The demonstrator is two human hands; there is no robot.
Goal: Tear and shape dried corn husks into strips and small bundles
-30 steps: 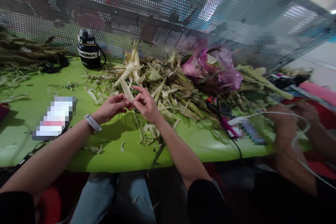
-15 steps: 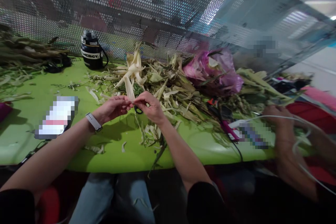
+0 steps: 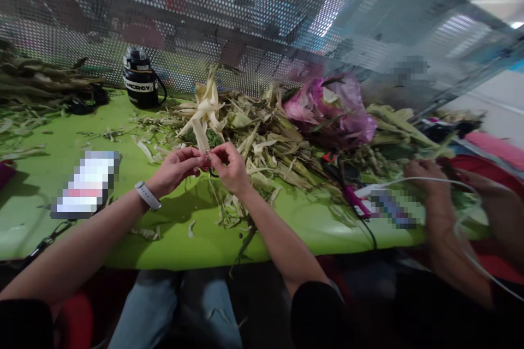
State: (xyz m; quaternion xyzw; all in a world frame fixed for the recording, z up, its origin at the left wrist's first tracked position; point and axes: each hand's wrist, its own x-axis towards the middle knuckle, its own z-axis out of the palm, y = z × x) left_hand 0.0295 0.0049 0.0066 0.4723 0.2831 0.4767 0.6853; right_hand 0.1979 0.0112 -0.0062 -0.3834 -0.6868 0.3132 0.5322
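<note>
A pale corn husk piece point(image 3: 207, 109), folded and knotted into a star-like shape, rests against the husk pile, with one wide strip pointing down towards me. My left hand point(image 3: 174, 170), with a white band on its wrist, pinches the strip's lower end from the left. Fingertips of my right hand point(image 3: 232, 168) close on the same end from the other side, almost touching the left ones. What exactly lies between the fingertips is too small to make out beyond the husk's end. Part of a dark loop shows just under my right hand.
Dried corn husks point(image 3: 286, 158) are heaped behind my hands, beside a pink plastic bag point(image 3: 331, 109). A black bottle point(image 3: 140, 79) stands back left, a lit phone point(image 3: 85, 182) nearer. At right, a co-worker's hands point(image 3: 429, 174) work near a white cable. A perforated metal screen point(image 3: 204, 16) bounds the table.
My fingers have shifted slightly at the strip's end, the right hand's fingertips rising a little. Both hands keep their pinch. The whole view has moved slightly.
</note>
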